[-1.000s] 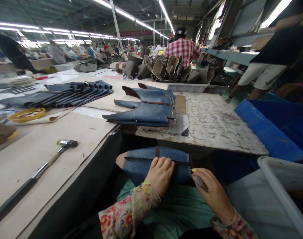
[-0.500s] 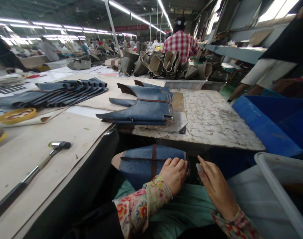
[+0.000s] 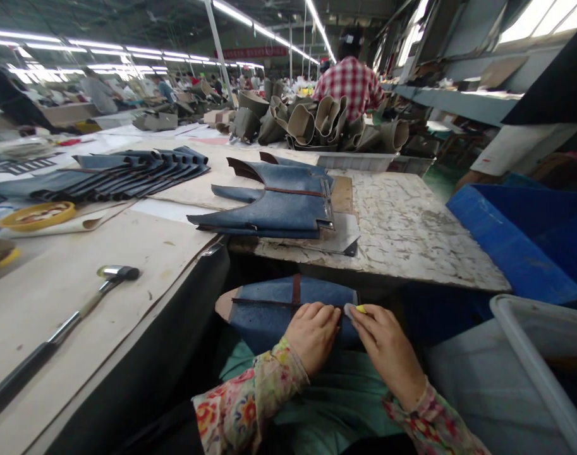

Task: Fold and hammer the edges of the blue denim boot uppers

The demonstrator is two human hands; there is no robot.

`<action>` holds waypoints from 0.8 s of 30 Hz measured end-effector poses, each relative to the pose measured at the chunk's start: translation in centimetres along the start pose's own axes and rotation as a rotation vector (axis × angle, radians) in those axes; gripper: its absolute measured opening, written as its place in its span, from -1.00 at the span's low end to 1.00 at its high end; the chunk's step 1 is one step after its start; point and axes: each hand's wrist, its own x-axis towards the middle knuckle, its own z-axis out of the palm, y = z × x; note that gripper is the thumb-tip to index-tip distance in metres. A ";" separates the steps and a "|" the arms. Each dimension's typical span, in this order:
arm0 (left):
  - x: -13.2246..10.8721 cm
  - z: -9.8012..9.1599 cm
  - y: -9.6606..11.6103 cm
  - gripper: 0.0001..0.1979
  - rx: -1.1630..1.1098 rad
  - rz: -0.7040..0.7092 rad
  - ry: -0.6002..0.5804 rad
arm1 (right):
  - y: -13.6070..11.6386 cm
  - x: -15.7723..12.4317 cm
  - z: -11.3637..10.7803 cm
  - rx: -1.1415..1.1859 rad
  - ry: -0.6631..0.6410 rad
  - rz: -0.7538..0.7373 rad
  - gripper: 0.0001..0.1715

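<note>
A blue leather boot piece (image 3: pixel 264 325) with brown strips crossing it lies over my lap, its left tip pinkish. My left hand (image 3: pixel 315 335) is closed on its right part, fingers bent over the surface. My right hand (image 3: pixel 390 344) pinches a small yellow thing (image 3: pixel 361 309) at the piece's right end. Something whitish (image 3: pixel 348 310) shows at the same fingertips; whether it is a finger cover or part of the held thing, I cannot tell. The underside of the piece is hidden.
Ahead, more blue leather pieces (image 3: pixel 288 208) lie stacked on the worn table (image 3: pixel 411 221). A fanned row of blue pieces (image 3: pixel 141 174), a yellow dish (image 3: pixel 36 216) and a hammer (image 3: pixel 79 313) are leftward. A grey bin (image 3: pixel 520 341) and blue bin (image 3: pixel 520 234) stand right; people are beyond.
My left hand has shifted left along the leather piece, away from its right edge. My right hand has moved left, bringing its fingertips to the piece.
</note>
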 end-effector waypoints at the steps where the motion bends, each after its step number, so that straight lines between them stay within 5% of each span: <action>1: -0.2 -0.1 -0.2 -0.69 0.005 -0.003 0.000 | -0.2 0.1 0.2 -0.018 -0.012 0.001 -0.68; 10: -1.5 -1.3 -1.7 -0.71 0.010 -0.067 -0.015 | -3.9 1.6 1.4 -0.131 -0.134 -0.046 -0.68; 24: -6.4 -2.4 -4.3 -0.64 0.098 -0.150 0.153 | -6.9 3.9 4.2 -0.069 -0.190 -0.174 -0.68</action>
